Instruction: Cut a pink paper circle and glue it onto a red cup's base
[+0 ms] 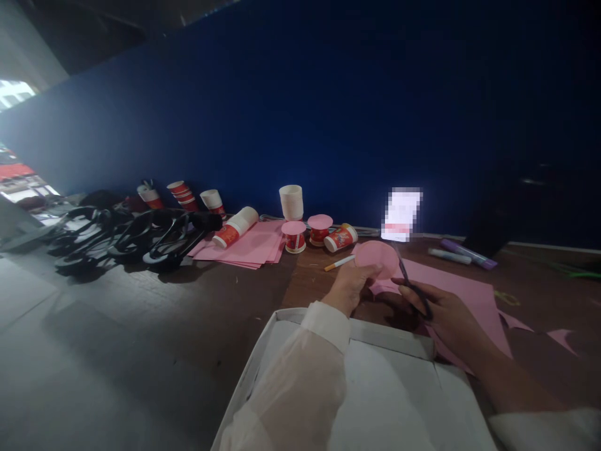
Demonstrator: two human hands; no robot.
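Note:
My left hand (351, 287) is closed on a round piece of pink paper (376, 257), thumb on top near its lower edge. Just right of it, my right hand (439, 307) grips dark-handled scissors (404, 272), whose blades point up past the paper's right edge. Beneath and right of my hands lies a larger pink paper sheet (469, 291), with pink scraps (563, 340) farther right. Behind my left hand, two red paper cups (295, 243) carry pink paper discs (320, 222) on top. A red paper cup (340, 238) lies on its side next to them.
In front of me sits a white box (404, 382). A craft knife or pen (339, 263), markers (469, 254) and a lit phone (401, 214) lie around the hands. Stacked cups (236, 227) rest on pink sheets (256, 249). Black headset-like straps (141, 238) crowd the left. A blue partition (300, 113) rises behind.

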